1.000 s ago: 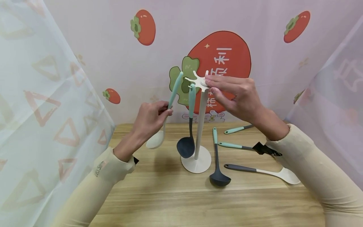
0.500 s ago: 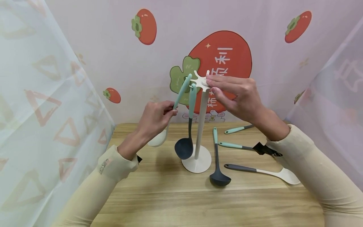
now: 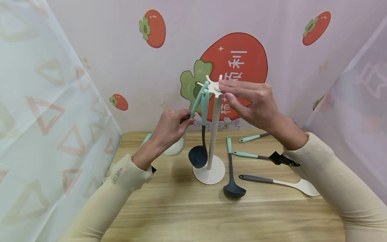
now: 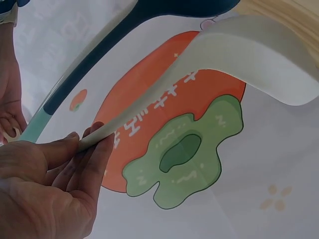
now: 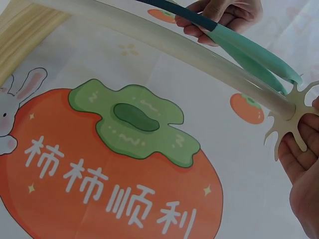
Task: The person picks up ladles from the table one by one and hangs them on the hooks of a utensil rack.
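Note:
My left hand (image 3: 172, 129) pinches a white ladle (image 4: 249, 55) with a mint handle, tilted, its bowl hanging down to the left. The handle's tip is right at the hooks of a white utensil rack (image 3: 215, 127), close behind another handle. That one belongs to a dark blue ladle (image 3: 198, 157) hanging from a hook at the front left. On top of the rack my right hand (image 3: 254, 102) rests with its fingers (image 3: 239, 84) extended over the hub. In the right wrist view both mint handles (image 5: 259, 55) meet close to the hooks, partly overlapping.
Right of the rack's round base (image 3: 202, 176) lies a dark ladle (image 3: 234, 191). Further right are a white spoon (image 3: 306, 187) with a grey handle and two mint-handled utensils, one handle (image 3: 246, 155) nearer. Another mint handle (image 3: 148, 137) shows behind my left wrist. Patterned cloth (image 3: 90, 40) encloses the table.
My left hand has moved right with the white ladle, bringing its handle tip from beside the rack to the hooks. A mint handle behind my left wrist has come into view. My right hand stays put.

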A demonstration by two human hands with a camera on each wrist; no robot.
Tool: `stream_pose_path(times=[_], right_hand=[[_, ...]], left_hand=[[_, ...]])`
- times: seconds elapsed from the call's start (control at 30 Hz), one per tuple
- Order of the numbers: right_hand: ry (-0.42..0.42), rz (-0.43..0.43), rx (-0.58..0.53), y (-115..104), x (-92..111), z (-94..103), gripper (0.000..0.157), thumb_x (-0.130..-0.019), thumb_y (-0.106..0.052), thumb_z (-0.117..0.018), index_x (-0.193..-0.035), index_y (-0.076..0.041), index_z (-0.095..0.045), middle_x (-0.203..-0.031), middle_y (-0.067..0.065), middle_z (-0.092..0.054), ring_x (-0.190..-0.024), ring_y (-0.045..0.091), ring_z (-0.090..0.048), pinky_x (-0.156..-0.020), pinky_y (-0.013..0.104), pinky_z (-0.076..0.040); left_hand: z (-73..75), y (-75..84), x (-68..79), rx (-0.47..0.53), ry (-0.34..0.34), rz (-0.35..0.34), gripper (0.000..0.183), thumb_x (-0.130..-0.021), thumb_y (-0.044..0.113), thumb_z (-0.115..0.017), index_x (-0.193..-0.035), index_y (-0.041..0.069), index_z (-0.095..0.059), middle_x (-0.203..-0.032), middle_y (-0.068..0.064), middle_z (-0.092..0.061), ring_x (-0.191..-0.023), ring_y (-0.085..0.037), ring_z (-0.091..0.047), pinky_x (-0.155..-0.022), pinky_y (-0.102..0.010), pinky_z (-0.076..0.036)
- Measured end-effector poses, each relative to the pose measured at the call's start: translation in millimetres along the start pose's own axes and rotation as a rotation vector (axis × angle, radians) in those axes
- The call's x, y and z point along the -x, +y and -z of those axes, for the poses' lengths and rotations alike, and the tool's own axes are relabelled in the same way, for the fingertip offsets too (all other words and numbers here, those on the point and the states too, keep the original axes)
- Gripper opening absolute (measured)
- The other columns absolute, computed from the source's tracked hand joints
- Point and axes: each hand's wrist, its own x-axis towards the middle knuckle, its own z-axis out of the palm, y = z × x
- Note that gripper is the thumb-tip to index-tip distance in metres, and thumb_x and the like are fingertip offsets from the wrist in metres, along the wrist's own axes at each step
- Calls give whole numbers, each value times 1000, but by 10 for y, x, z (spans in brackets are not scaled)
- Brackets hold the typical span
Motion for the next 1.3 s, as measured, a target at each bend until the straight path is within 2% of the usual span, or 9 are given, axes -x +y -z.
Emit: stream_pose_path(times=[0.13, 0.43, 0.67, 0.87, 1.3], right_hand=[[-7, 2, 3, 0, -6, -1, 31, -87, -7, -67, -117, 0, -70, -118, 14, -68, -112, 28, -65, -99, 27, -48], [-13, -1, 14, -5, 5, 18, 33, -85, -5, -69, -117, 0, -70, -118, 13, -68, -113, 28, -65, -98, 30, -49], [17, 8, -12, -24, -6, 12, 31, -83, 0, -67, -115, 0, -71, -116, 13, -70, -110, 29, -66, -94, 39, -52], [3, 17, 10, -10, -13, 5, 33, -83, -2, -68, -116, 0, -70, -117, 13, -69, -110, 28, -66, -88, 45, -55], [-6, 15, 23, 2, -4, 15, 32, -84, -3, -69, -116, 0, -71, -116, 13, -70, -110, 28, -67, -90, 43, -55]], left_hand=[[-29, -12, 1, -7, 3, -4, 8, -86, 5, -73, -93, 1, -74, -84, -9, -75, -73, -13, -71, -60, -27, -56], [-85, -27, -22, 21, -14, -1, 13, -86, 4, -73, -98, 0, -73, -90, -11, -75, -80, -18, -74, -69, -28, -59], [-137, -24, -61, 18, -6, 7, 15, -86, 6, -73, -100, 0, -73, -91, -11, -75, -80, -18, -74, -70, -27, -59], [-172, -22, -86, 17, -1, 15, 16, -86, 8, -74, -101, 2, -74, -91, -9, -76, -80, -16, -74, -71, -25, -59], [-210, -36, -67, 6, -14, 35, 13, -86, 14, -75, -97, 6, -75, -89, -5, -76, -76, -12, -73, -68, -23, -58]])
